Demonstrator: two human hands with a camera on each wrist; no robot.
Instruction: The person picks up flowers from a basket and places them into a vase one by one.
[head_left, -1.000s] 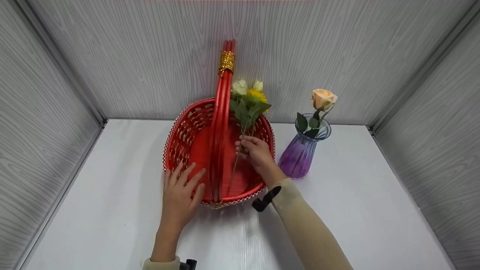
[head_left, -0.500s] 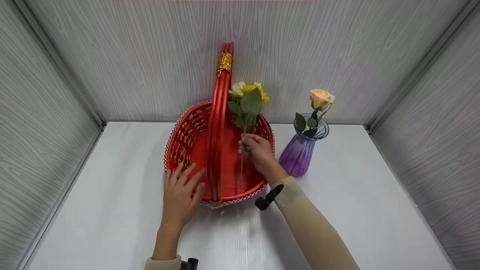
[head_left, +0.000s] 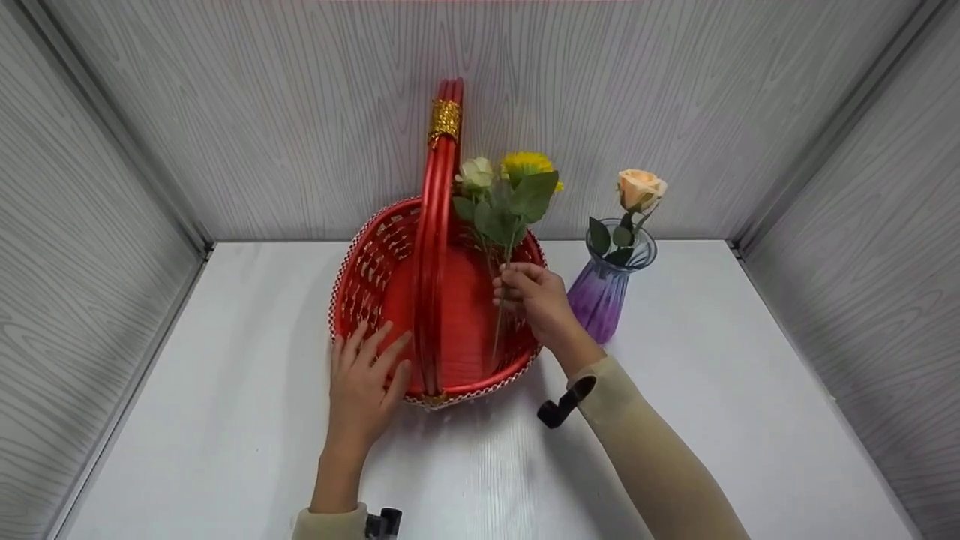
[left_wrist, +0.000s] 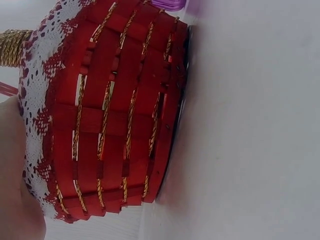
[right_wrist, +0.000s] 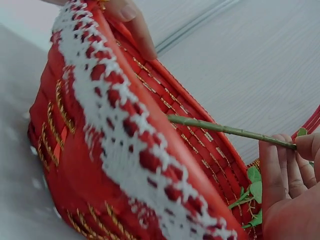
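Note:
A red woven basket [head_left: 517, 371] with a tall red handle [head_left: 431, 225] stands at the middle of the table. My left hand [head_left: 364, 394] rests on its near left rim with the fingers spread. In the left wrist view the hand lies over the white lace [left_wrist: 37, 95] of the rim. My right hand [head_left: 544, 300] pinches the thin green stem [right_wrist: 230, 130] of a yellow flower [head_left: 527, 165] between thumb and fingers. The stem's lower end reaches over the basket's inside. Just left of the yellow bloom, a white flower [head_left: 475, 173] leans in the basket, leaves overlapping.
A glass vase [head_left: 596, 300], purple below and blue above, stands right of the basket, close to my right wrist. It holds a peach rose [head_left: 640, 189]. Grey wood-patterned panels [head_left: 300, 112] enclose the white table [head_left: 210, 375] at the back and sides.
My right hand has moved right, carrying the yellow flower away from the white one, and its stem has swung more upright. My left hand stays on the rim.

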